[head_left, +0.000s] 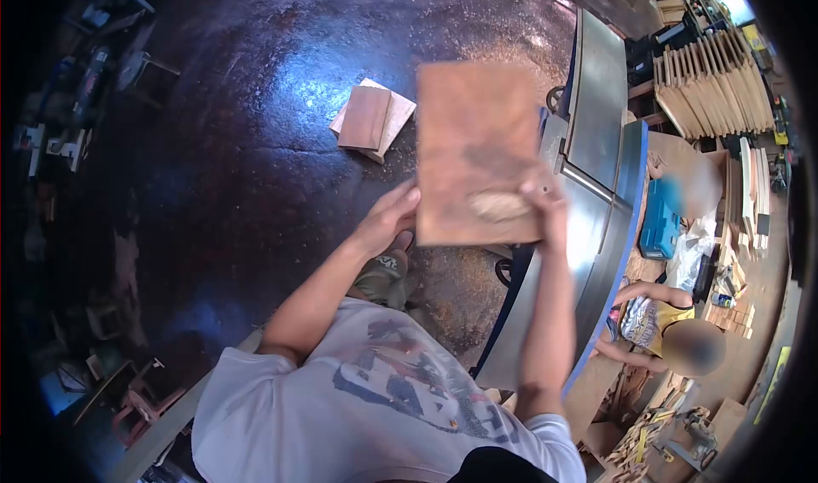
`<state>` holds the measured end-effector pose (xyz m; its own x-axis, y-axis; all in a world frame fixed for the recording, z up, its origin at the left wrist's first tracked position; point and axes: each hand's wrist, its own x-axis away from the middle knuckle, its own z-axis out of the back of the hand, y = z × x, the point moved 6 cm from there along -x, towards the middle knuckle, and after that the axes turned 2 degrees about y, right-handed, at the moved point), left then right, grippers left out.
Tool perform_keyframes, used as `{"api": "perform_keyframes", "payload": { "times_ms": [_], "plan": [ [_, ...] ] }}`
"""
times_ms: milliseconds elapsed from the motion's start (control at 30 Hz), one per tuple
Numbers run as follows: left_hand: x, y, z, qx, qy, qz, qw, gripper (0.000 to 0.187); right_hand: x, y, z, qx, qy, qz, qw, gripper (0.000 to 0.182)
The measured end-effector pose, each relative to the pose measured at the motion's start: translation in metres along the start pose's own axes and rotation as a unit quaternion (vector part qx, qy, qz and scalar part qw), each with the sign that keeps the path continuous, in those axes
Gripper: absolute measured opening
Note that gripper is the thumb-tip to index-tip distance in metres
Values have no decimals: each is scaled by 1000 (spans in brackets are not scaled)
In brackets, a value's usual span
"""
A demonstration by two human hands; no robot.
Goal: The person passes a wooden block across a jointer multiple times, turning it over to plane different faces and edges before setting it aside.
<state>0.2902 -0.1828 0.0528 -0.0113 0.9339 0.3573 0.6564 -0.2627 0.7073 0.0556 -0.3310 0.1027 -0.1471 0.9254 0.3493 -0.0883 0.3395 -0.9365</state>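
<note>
A flat rectangular wooden board (477,116) is held up in front of me, with a dark smudge and a pale patch on its lower half. My right hand (545,202) is closed round its lower right edge, fingers partly blurred. At the lower left edge my left hand (394,213) grips the board, its fingertips partly hidden behind the wood. Past the board, a brown wooden piece (365,118) lies on top of a paler one (397,123) on the dark floor.
To my right runs a long metal machine bed (596,99) with a blue edge and handwheels. Beyond it, a person (660,325) in yellow sits near a teal case (659,219) and scrap wood. Many boards (711,82) stand stacked at the far right. Sawdust covers parts of the floor.
</note>
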Motion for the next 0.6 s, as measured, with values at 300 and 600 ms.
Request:
{"api": "perform_keyframes", "payload": {
  "times_ms": [300, 600],
  "plan": [
    [56, -5, 105, -341, 262, -10, 903, 57, 78, 264, -160, -196, -145, -302, 921, 64],
    [-109, 11, 282, -481, 259, 96, 832, 64, 101, 441, -72, 299, 76, -259, 915, 47]
  ]
}}
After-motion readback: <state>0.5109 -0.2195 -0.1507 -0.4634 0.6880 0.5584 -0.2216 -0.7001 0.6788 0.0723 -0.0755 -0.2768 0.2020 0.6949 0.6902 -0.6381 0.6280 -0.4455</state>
